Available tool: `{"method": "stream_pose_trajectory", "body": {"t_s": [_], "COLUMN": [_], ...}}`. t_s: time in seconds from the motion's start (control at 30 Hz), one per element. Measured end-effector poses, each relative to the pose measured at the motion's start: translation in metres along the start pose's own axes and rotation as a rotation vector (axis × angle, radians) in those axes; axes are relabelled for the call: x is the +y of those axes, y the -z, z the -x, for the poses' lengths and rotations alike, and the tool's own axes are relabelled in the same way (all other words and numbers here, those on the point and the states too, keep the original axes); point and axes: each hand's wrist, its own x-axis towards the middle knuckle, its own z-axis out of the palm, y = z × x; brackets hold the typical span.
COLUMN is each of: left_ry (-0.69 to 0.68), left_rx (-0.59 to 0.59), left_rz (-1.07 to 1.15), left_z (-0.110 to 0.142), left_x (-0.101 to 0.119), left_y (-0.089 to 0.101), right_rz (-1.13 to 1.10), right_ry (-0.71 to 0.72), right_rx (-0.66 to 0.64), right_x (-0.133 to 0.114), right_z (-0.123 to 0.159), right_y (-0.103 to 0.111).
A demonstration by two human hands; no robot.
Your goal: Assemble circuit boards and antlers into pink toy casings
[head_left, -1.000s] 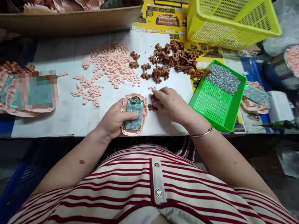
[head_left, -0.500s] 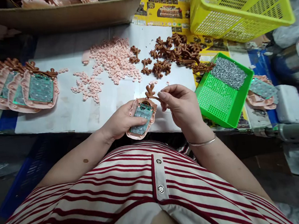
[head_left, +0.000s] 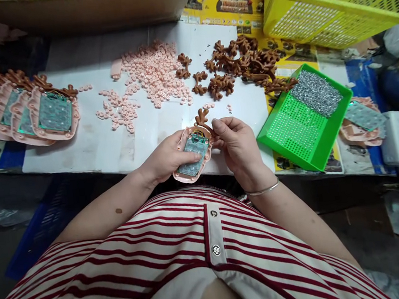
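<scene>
My left hand (head_left: 166, 158) grips a pink plastic shell (head_left: 187, 175) at its left side, thumb lying across the circuit board (head_left: 196, 146) inside it. Yellow wires show at the shell's top end. Between the thumb and fingers of my right hand (head_left: 236, 141) is a brown antler piece (head_left: 202, 117), pinched at its right part. The antler piece lies along the shell's top edge; whether it is seated there I cannot tell. My right fingers partly hide its right end.
Small pink parts (head_left: 159, 73) and brown antler pieces (head_left: 247, 63) lie in piles beyond my hands. Filled shells (head_left: 53, 115) overlap at the left. A green basket (head_left: 286, 131) holds screws at the right. A yellow crate (head_left: 328, 17) and cardboard box (head_left: 81, 14) stand behind.
My right hand has brought the antler piece down and closer against the top of the shell. My left hand keeps its hold on the shell. The whole view has shifted slightly.
</scene>
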Motion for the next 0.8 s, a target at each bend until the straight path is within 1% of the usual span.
{"method": "stream_pose_trajectory", "body": {"t_s": [0.17, 0.27, 0.37, 0.47, 0.63, 0.7, 0.8], "left_ry": [0.01, 0.02, 0.031, 0.039, 0.042, 0.056, 0.081], "left_rx": [0.001, -0.005, -0.045, -0.064, -0.093, -0.109, -0.103], "left_rz": [0.009, 0.024, 0.054, 0.06, 0.061, 0.062, 0.042], "left_z": [0.0, 0.0, 0.0, -0.001, -0.002, -0.002, -0.002], "left_x": [0.0, 0.0, 0.0, 0.001, 0.001, 0.001, 0.002], "left_y": [-0.001, -0.001, 0.0, 0.001, 0.006, 0.009, 0.011], "right_rz": [-0.028, 0.009, 0.042, 0.054, 0.059, 0.078, 0.087], "right_ry": [0.036, 0.13, 0.233, 0.274, 0.246, 0.223, 0.125], "right_rx": [0.012, 0.011, -0.033, -0.078, -0.055, -0.111, -0.207], "right_x": [0.004, 0.007, 0.008, 0.01, 0.009, 0.007, 0.002], "right_z": [-0.001, -0.001, -0.001, -0.001, -0.001, -0.003, -0.007], "right_y": [-0.002, -0.002, -0.002, -0.002, -0.003, 0.0, 0.005]}}
